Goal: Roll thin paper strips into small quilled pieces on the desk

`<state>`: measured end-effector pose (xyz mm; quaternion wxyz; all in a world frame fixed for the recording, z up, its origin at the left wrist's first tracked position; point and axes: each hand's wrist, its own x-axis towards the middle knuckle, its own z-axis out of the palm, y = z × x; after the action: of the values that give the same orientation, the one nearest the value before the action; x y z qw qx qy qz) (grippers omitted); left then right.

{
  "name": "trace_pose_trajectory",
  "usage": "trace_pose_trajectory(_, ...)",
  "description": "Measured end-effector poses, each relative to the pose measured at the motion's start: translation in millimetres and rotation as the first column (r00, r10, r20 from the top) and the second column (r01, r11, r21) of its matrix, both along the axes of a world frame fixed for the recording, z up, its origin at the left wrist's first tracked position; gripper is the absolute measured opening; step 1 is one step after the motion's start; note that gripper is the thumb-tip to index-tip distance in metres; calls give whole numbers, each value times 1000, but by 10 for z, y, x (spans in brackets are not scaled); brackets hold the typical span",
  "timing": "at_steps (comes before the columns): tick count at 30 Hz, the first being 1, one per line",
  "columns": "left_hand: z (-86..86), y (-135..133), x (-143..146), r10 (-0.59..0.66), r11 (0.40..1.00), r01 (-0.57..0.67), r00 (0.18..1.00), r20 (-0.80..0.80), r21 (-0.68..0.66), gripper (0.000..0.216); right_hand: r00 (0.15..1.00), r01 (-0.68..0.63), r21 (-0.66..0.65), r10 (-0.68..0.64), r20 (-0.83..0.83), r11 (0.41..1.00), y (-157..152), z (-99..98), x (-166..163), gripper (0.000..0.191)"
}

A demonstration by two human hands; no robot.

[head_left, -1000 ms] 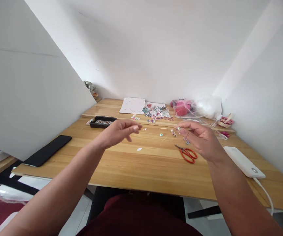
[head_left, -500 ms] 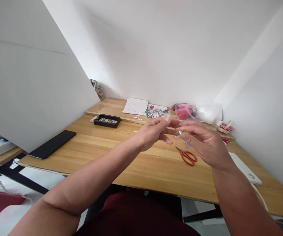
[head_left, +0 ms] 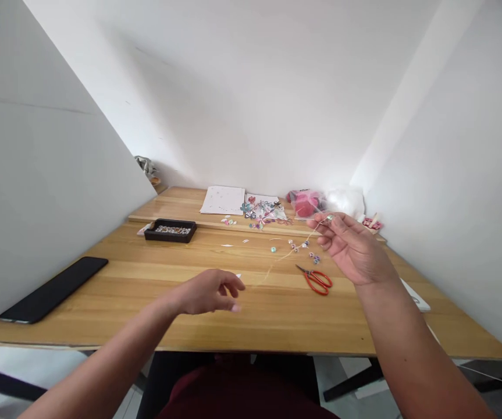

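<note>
My right hand (head_left: 355, 250) is raised over the right side of the table, thumb and fingertips pinching a shiny greenish bead (head_left: 330, 219). From that pinch a thin pale-yellow thread (head_left: 285, 255) slants down to the left, its lower end near my left hand (head_left: 210, 292). My left hand hovers over the table with fingers curved and apart, holding nothing. Below my right hand lie scissors (head_left: 319, 281) with red handles and short dark blades. Several small beads (head_left: 314, 257) are scattered behind them, and one green bead (head_left: 273, 249) sits apart to the left.
A black tray (head_left: 150, 235) of small beads stands left of centre, and a black phone (head_left: 54, 291) lies at the left edge. Along the back are white paper (head_left: 223, 201), flower-shaped pieces (head_left: 259, 210), a pink bag (head_left: 306, 203) and a white bag (head_left: 344, 201). A white device (head_left: 415, 295) is at right.
My hands were together and are now apart. My left hand moved down and left, exposing the thread; my right hand still holds the bead. The view has shifted slightly.
</note>
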<state>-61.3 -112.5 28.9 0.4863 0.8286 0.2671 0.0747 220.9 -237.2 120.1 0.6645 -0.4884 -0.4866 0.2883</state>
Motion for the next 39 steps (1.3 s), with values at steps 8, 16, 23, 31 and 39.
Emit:
trace_pose_trajectory(8, 355, 66, -201, 288, 928, -340, 912, 291, 150, 34, 990, -122, 24, 120, 79, 992, -82, -76, -123, 23)
trace_pose_trajectory(16, 400, -179, 17, 225, 970, -244, 878, 423, -10, 31, 951, -265, 12, 259, 168, 964, -79, -186, -150, 14)
trace_pose_trajectory(23, 555, -268, 258, 237, 961, -54, 674, 700, -273, 28, 891, -205, 83, 150, 429, 975, -49, -178, -167, 16)
trace_pose_trajectory(31, 597, -456, 655, 161, 877, 230, 686, 709, -422, 35, 824, -154, 98, 73, 562, 983, -95, -90, -313, 14)
trace_pose_trajectory(39, 312, -354, 556, 282, 905, -45, 808, 517, -423, 35, 959, 48, 79, -68, 275, 996, -78, -148, -136, 18)
